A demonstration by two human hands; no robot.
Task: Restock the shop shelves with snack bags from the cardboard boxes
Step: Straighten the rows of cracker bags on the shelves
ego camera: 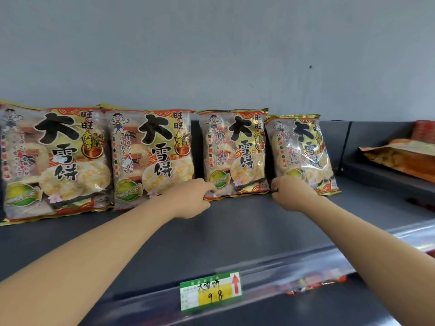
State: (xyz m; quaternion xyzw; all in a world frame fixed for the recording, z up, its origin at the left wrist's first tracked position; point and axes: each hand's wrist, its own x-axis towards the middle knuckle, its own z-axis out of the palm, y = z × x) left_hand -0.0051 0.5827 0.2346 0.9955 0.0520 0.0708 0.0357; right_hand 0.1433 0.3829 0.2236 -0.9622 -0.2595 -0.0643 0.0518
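Several large rice-cracker snack bags stand in a row at the back of a dark shelf (pixel 247 222), leaning on the grey wall. My left hand (pixel 191 198) reaches in and pinches the lower left corner of the third snack bag (pixel 233 147). My right hand (pixel 293 194) has its fingers curled around the lower left corner of the fourth snack bag (pixel 303 149), the rightmost and smallest-looking one. Two more bags (pixel 56 158) (pixel 153 156) stand further left, untouched. No cardboard box is in view.
A green and yellow price tag (pixel 210 291) hangs on the shelf's front rail. A divider (pixel 344 147) closes the section on the right, and beyond it orange packets (pixel 404 156) lie flat. Bare shelf runs in front of the bags.
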